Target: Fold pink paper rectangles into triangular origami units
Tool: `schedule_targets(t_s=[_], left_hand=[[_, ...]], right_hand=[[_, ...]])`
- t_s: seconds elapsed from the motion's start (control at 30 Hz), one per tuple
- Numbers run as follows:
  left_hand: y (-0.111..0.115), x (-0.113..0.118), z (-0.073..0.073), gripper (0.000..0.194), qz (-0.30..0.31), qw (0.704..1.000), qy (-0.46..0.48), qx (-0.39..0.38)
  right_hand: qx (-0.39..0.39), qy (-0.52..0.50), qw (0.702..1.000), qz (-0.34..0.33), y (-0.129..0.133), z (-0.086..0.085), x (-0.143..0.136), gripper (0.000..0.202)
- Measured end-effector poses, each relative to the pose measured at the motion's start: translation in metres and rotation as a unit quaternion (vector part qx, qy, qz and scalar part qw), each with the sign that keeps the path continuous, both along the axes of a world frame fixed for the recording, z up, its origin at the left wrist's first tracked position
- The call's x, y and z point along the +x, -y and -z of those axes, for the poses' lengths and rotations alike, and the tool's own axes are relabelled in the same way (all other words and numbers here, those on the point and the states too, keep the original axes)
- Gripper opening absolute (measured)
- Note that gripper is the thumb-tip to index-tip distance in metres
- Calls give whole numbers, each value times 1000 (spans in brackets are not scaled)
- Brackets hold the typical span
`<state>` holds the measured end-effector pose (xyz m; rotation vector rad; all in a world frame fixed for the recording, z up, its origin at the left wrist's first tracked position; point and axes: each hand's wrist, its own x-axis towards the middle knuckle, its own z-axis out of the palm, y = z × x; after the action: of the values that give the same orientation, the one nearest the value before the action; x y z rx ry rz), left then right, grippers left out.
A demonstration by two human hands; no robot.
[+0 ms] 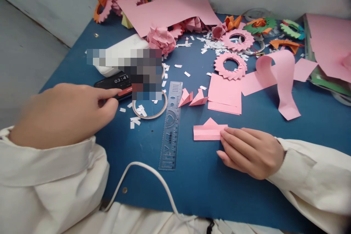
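On the left, my left hand (68, 111) reaches over the table, its index finger stretched onto the screen of a dark phone (105, 82) whose clock reads 03:41. It grips nothing that I can see; its other fingers are mostly hidden. The fingertips of my right hand (252, 151) press on the right end of a folded pink paper strip (207, 132) with a pointed top, flat on the table. Its thumb lies apart, below the strip. Above the strip are two small folded pink paper pieces (199, 97) and a stack of pink paper squares (225, 95).
A clear plastic ruler (170, 128) lies mid-table, beside a roll of tape (150, 117). White paper scraps (216, 45), pink paper rings (230, 66) and a curled pink strip (283, 80) lie behind. A white cable (148, 166) loops along the front edge. Part of the view is pixelated.
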<state>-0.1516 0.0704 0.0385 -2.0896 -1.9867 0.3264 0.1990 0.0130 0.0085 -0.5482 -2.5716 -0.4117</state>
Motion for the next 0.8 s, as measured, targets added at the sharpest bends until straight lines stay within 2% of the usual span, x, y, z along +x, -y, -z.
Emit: schedule_targets(t_s=[0.13,0.27,0.4,0.5,0.63,0.8], left_hand=[[1,-3,-1,43,2,1000,6,0],[0,14,-10,42,-9,1000,-14,-10],[-2,29,-16,41,-54,998,-12,-8],[-1,24,-12,41,-52,999,-8,0],[1,10,-6,39,13,1000,12,20],[0,14,-10,38,-9,1000,6,26]], right_hand=[[0,2,1000,-2,0,0,0,14],[2,7,1000,0,0,0,1,15],[2,7,1000,3,1,1,1,14],[5,2,1000,0,1,1,1,13],[0,-4,1000,-4,1,0,0,12],[-2,-2,1000,-6,0,-1,-1,12]])
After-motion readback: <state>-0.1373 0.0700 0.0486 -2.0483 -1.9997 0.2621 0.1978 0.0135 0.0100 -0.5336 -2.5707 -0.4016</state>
